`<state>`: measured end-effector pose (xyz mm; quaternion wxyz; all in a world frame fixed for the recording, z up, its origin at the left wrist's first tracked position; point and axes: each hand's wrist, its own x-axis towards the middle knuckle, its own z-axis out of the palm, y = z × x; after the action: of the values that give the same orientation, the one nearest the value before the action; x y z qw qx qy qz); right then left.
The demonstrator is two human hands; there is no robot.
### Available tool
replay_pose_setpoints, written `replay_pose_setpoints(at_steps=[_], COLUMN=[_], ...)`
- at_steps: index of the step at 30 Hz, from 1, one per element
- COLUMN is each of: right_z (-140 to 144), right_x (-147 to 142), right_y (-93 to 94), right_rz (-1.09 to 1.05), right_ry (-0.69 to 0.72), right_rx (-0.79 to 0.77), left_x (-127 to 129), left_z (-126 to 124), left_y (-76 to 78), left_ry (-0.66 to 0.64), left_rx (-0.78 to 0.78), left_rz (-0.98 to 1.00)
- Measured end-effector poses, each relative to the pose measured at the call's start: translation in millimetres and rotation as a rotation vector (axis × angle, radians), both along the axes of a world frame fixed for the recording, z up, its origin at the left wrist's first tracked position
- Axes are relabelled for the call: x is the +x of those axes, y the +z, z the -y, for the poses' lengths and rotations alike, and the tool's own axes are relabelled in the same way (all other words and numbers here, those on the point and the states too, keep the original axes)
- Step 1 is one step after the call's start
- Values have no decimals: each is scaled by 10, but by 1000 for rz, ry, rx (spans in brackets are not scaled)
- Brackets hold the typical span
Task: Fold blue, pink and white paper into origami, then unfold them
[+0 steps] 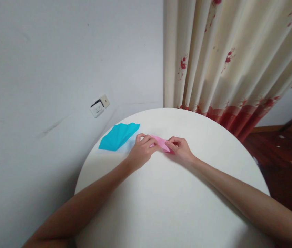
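Note:
A small piece of folded pink paper [161, 143] is held between my two hands, just above or on the white table. My left hand [142, 150] pinches its left end, with the fingers curled over it. At the paper's right end, my right hand [180, 147] grips it between thumb and fingers. Part of the paper is hidden behind the fingers. Left of my left hand lies a creased blue paper [118, 136] spread in a fan shape, with a pale sheet partly visible beneath it.
The round white table [156, 203] stands close to a white wall [44, 62] with a socket [97, 109]. A cream curtain [213, 62] with red flowers hangs behind the table at the right. Dark wooden floor [272, 155] shows beyond the right edge.

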<state>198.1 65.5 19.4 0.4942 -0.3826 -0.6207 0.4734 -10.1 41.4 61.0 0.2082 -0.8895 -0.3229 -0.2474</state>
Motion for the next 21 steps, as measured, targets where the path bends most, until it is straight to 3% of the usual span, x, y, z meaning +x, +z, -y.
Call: replay_pose_setpoints(at_steps=[6, 13, 16, 21], right_z=[77, 103, 94, 96], right_x=[33, 79, 99, 104], right_y=[55, 35, 41, 56], right_rz=[132, 341, 372, 373], right_ry=[-32, -249, -260, -153], right_rx=[420, 740, 793, 864], left_x=[-55, -39, 44, 82], left_z=[-64, -82, -63, -189], left_y=[-72, -118, -121, -289], left_ry=[19, 73, 78, 76], left_rx=[71, 83, -54, -466], left_rz=[143, 316, 499, 926])
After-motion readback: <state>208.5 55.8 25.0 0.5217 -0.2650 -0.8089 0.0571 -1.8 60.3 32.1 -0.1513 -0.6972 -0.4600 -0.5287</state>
